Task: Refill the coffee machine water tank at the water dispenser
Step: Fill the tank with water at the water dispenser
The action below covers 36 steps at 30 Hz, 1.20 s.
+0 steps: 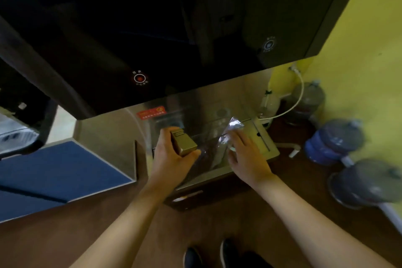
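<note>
Water tank [212, 148], clear plastic, sits at frame centre in the dispenser's steel bay, held between both hands over the drip tray [264, 137]; heavy motion blur, so its exact outline and any water level are unreadable. Left hand [171, 154] is closed around a gold-coloured block [183, 141] at the tank's left edge, thumb toward the tank, fingers wrapped behind it; can't tell whether the block is part of the tank or a separate piece. Right hand [245, 154] lies on the tank's right side, fingers spread fairly wide and flat against the plastic, a bright glare patch just above the fingertips. Water dispenser [152, 35] fills the upper half of frame: dark glossy front panel, red-ringed button [139, 78] lower centre of the panel, fainter pale button [269, 44] to the upper right. Red warning sticker [151, 112] on the steel back wall, just above the left hand. White hose [298, 95] curves down at right of the bay. Large water jugs [332, 141] stand on the brown floor at right, against the yellow wall [365, 50]. Blue surface [54, 172] at lower left. Dark shoes [228, 252] at bottom centre. Both forearms bare.
</note>
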Available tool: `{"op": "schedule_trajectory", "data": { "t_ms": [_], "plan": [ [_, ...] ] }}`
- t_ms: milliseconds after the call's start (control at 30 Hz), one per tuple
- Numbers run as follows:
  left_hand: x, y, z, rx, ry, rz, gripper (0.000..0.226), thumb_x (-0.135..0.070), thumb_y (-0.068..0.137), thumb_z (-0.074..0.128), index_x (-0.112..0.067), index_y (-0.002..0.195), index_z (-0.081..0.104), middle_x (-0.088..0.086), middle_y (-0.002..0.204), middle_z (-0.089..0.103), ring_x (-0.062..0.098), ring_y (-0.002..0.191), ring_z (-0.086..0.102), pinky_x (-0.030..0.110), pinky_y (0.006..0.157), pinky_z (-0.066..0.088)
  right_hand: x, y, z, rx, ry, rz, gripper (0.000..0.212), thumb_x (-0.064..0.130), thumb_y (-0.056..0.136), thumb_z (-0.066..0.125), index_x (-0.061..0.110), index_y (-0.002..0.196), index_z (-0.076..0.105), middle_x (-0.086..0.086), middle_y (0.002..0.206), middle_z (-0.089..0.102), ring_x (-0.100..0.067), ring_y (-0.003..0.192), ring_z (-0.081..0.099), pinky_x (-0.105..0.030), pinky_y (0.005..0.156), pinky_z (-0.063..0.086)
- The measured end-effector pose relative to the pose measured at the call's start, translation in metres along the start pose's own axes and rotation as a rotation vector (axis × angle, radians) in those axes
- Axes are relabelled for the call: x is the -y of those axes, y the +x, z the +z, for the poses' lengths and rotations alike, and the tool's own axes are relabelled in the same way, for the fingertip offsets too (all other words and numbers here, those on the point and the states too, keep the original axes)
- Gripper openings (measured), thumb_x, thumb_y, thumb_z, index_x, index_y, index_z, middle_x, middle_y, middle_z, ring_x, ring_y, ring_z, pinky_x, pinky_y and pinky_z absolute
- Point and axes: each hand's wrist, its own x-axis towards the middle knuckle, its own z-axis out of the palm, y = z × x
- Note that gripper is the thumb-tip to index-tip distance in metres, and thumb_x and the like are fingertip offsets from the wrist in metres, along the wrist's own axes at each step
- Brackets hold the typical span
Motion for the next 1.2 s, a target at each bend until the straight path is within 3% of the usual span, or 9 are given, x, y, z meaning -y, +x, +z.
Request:
{"op": "schedule_trajectory", "data": {
  "t_ms": [100,233,467,667,1000,1200],
  "plan": [
    [-0.013,0.003,0.018,-0.021,-0.044,0.024,0.065,-0.02,0.073,0.085,-0.032,0.117,0.04,-0.015,0.106,0.051,0.006,0.095,0.059,0.012,0.069,0.049,-0.012,0.004,-0.023,0.022,-0.066,0.042,0.064,0.017,0.091,0.063,0.015,0.149,0.036,-0.002,0.15,0.037,-0.022,0.139,0.037,-0.029,0.112,0.035],
    [-0.024,0.007,0.041,-0.049,-0.116,0.035,0.065,-0.022,0.073,0.085,-0.031,0.12,0.041,-0.007,0.111,0.056,0.01,0.101,0.06,0.028,0.081,0.056,-0.029,0.012,-0.05,0.04,-0.105,0.032,0.064,0.02,0.092,0.062,0.012,0.149,0.035,-0.006,0.151,0.037,-0.025,0.142,0.034,-0.042,0.115,0.037],
    [-0.038,0.006,0.083,-0.128,-0.36,-0.021,0.063,-0.019,0.073,0.084,-0.032,0.12,0.045,-0.006,0.109,0.062,0.006,0.098,0.065,0.036,0.082,0.06,-0.069,0.026,-0.085,0.015,-0.226,-0.124,0.065,0.016,0.089,0.059,0.01,0.149,0.037,-0.007,0.149,0.039,-0.026,0.143,0.032,-0.046,0.117,0.032],
    [-0.053,0.008,0.097,-0.168,-0.529,0.014,0.059,-0.01,0.074,0.083,-0.031,0.118,0.048,-0.003,0.111,0.067,0.014,0.107,0.066,0.042,0.087,0.058,-0.076,0.032,-0.113,0.034,-0.277,-0.187,0.065,0.018,0.093,0.055,0.009,0.154,0.031,-0.008,0.157,0.032,-0.026,0.148,0.023,-0.046,0.12,0.026],
    [-0.075,0.015,0.079,-0.287,-0.546,0.144,0.06,0.001,0.076,0.079,-0.013,0.123,0.045,0.007,0.107,0.066,0.018,0.1,0.068,0.026,0.076,0.058,-0.054,0.057,-0.133,-0.084,-0.303,-0.284,0.069,0.018,0.091,0.059,0.008,0.153,0.03,-0.012,0.155,0.034,-0.031,0.143,0.031,-0.047,0.117,0.032],
    [-0.081,0.016,0.071,-0.315,-0.56,0.156,0.061,0.002,0.076,0.078,-0.012,0.124,0.044,0.003,0.107,0.065,0.016,0.101,0.068,0.022,0.077,0.056,-0.047,0.06,-0.146,-0.242,-0.244,-0.338,0.05,0.013,0.089,0.055,0.005,0.138,0.048,-0.012,0.137,0.05,-0.027,0.13,0.048,-0.043,0.108,0.045]
  ]
}}
